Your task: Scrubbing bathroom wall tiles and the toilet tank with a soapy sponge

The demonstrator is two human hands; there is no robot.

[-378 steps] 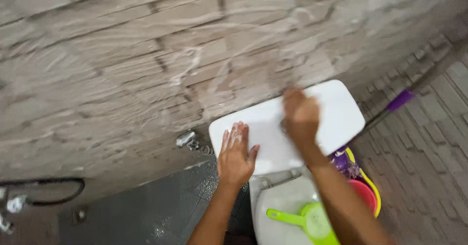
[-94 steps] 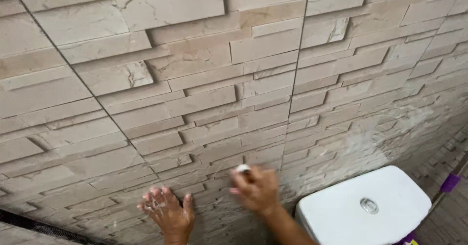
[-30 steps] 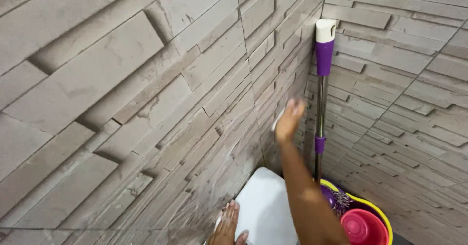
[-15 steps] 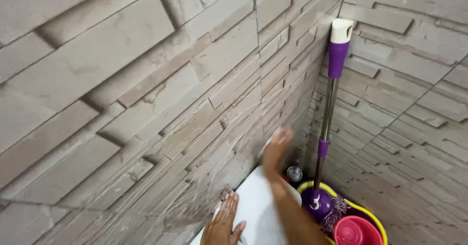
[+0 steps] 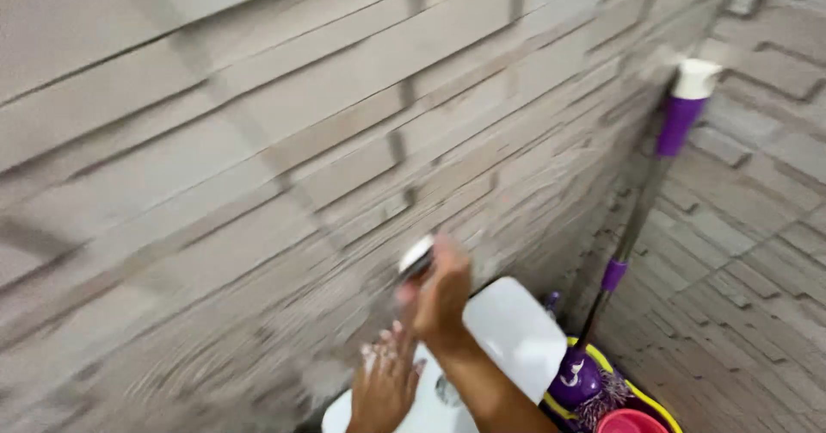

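Two hands are in view: one left hand (image 5: 385,381) and one right hand (image 5: 440,291). The right one holds one small pale scrubbing pad (image 5: 416,256). There is one white toilet tank lid (image 5: 516,334), one purple-handled mop (image 5: 641,213), and one yellow-rimmed mop bucket (image 5: 632,398) with one pink basket (image 5: 630,422).

Matt ridged stone-look wall tiles (image 5: 258,140), glossy smooth white cistern lid (image 5: 516,330)

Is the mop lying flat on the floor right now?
No, the mop stands leaning in the wall corner, its head in the bucket.
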